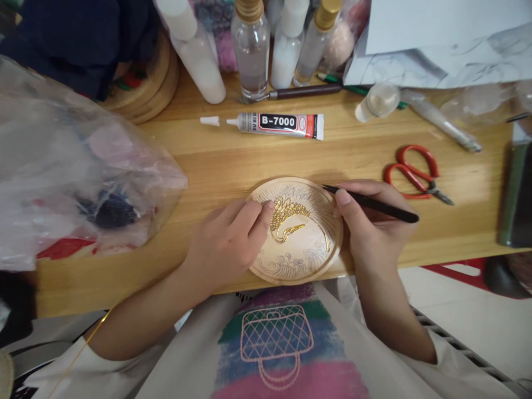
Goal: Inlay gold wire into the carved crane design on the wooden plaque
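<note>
A round, pale plaque (310,260) lies near the table's front edge, printed with fine line drawings of waves and feathers. Gold wire (282,235) forms a crane-like bird's head, neck and scaly body on it, with a separate curved line to the right. My left hand (233,238) grips the plaque's left side, its fingertips pressed together beside the gold outline; its thumb is hidden. Between the thumb and fingers of my right hand (374,221) are black tweezers (380,206), tips pointing left over the plaque's upper right rim.
Behind the plaque lies a B-7000 glue tube (282,124), its white cap (210,120) off. Red-handled pliers (418,174) are at right. Several bottles (251,52) line the back; a clear plastic bag (103,166) covers the left. A gold strand (89,338) hangs at lower left.
</note>
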`<state>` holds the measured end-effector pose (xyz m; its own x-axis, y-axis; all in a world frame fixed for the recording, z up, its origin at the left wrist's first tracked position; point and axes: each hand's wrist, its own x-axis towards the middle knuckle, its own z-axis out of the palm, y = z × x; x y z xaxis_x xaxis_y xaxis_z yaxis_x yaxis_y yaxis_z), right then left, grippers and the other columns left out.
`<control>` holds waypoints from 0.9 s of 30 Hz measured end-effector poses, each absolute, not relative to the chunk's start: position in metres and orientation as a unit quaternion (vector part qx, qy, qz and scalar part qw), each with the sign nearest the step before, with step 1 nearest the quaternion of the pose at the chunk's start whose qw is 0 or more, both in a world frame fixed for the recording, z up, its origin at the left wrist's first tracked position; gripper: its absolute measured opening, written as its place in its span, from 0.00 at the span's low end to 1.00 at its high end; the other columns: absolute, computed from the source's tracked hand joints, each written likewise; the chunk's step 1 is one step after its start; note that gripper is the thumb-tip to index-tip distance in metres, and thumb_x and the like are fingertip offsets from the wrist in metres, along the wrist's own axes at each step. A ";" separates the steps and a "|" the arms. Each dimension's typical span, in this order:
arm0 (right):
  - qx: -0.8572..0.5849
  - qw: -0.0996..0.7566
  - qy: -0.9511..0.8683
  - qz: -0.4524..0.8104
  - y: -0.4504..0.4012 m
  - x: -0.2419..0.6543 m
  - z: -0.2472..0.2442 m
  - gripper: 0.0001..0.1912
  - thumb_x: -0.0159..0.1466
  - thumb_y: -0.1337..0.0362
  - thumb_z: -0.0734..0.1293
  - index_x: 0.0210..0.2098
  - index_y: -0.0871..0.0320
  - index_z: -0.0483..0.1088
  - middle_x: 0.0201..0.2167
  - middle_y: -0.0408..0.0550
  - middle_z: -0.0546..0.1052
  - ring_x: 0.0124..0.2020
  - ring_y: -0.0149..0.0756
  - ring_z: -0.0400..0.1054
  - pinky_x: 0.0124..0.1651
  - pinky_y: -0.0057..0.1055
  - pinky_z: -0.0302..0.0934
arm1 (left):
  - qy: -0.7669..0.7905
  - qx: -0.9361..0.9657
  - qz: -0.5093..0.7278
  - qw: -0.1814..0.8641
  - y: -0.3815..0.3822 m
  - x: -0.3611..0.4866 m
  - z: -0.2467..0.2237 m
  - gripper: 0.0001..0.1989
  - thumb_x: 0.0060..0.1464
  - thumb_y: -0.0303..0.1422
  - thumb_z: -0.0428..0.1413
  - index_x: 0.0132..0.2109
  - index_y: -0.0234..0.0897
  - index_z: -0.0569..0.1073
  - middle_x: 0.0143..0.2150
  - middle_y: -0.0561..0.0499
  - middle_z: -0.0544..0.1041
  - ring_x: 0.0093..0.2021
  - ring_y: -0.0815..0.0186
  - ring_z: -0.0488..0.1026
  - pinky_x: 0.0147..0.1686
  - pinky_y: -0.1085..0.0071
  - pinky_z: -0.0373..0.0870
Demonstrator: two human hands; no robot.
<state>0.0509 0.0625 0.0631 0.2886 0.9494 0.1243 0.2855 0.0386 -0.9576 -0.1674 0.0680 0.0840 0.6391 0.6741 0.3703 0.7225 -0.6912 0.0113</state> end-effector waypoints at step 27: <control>-0.590 0.466 -0.580 0.314 0.063 0.042 0.087 0.09 0.60 0.70 0.73 0.38 0.50 0.78 0.35 0.41 0.81 0.37 0.32 0.75 0.40 0.31 0.71 | -0.397 -0.898 -0.181 0.056 0.069 -0.166 0.085 0.05 0.62 0.25 0.56 0.42 0.32 0.78 0.28 0.53 0.75 0.29 0.67 0.69 0.25 0.68 0.61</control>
